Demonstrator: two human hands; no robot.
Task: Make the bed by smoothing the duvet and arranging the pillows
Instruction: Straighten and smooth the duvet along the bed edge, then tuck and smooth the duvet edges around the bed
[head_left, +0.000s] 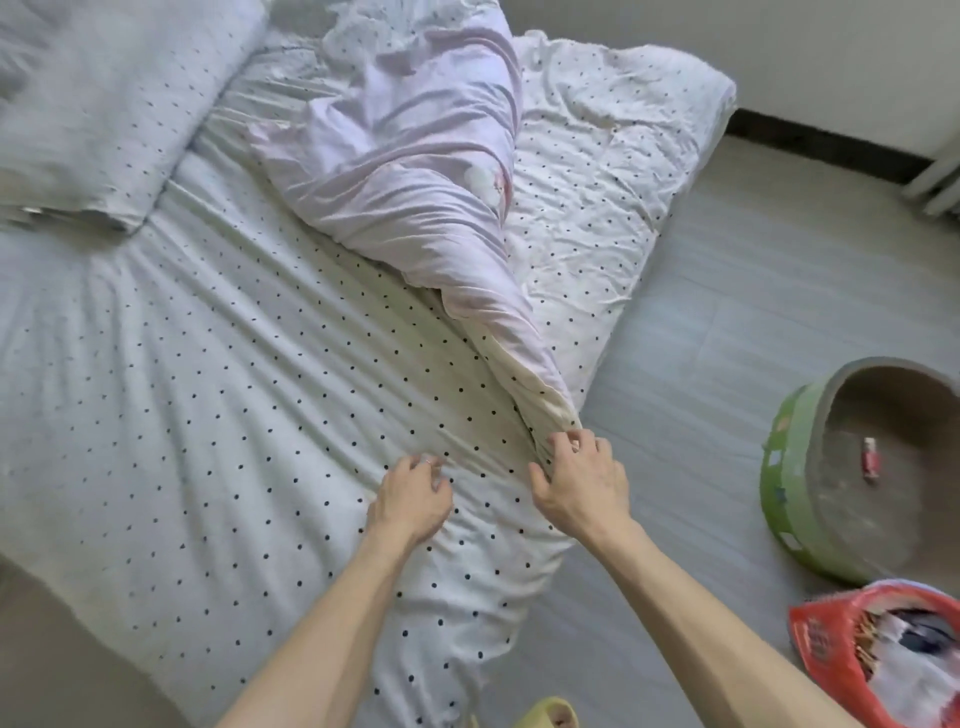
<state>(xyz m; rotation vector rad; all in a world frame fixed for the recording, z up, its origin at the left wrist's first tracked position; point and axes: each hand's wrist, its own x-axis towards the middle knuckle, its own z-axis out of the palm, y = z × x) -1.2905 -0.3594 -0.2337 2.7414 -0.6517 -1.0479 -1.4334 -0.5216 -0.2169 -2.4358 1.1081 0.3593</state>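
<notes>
Bed cut off at the left and bottom edges; can't see its frame or far side. Pillow at 10 o'clock, cropped by the top-left corner and blurred. Whole frame is soft, so the fine print on the fabric is hard to read beyond black dots.

Duvet lies bunched from 12 o'clock down toward centre, pale pink side up, twisted into a narrowing ridge. Its dotted side spreads flat at 1 o'clock, reaching the bed's right edge. The ridge's tip ends at the right hand.

Right hand, just right of centre: fingers curled, pinching the duvet's tip, thumb out to the left. Palm faces down, forearm runs in from 5 o'clock.

Left hand, near centre: palm down on the dotted sheet, fingers bent, tips pressing into fabric. Can't tell if it has actually gathered any cloth. Ring on 1 finger. Forearm enters from 6 o'clock. The 2 hands sit near each other, not touching.

Floor at 3 o'clock: green round bin, partly cropped, small item inside too blurred to identify. Red bag at 4 o'clock, cropped by the corner. Yellow object at 6 o'clock, mostly out of frame.
</notes>
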